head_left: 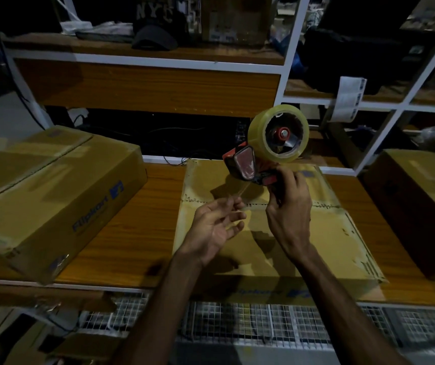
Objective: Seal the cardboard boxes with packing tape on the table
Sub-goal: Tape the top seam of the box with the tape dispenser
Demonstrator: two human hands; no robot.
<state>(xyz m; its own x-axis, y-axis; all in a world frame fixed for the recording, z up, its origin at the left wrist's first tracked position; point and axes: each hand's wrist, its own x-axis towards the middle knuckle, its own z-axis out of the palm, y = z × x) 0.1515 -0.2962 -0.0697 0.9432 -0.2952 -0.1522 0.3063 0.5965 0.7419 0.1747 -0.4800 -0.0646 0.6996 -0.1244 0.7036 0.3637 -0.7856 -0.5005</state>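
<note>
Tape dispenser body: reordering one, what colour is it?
Red-orange with black parts, on the tape dispenser in the head view.

The large tan cardboard box at the left of the wooden table [53, 196] carries the blue word "Flipkart" printed on its side, next to a blue square logo whose mark is too blurred to read. The flat tan cardboard box in the middle of the table [329, 248] shows the same blue "Flipkart" lettering and logo on its near side, dim and partly shadowed. On the shelf above, a black cap [156, 25] bears pale letters "NYC". The hanging white paper labels [348, 98] cannot be read.
</note>
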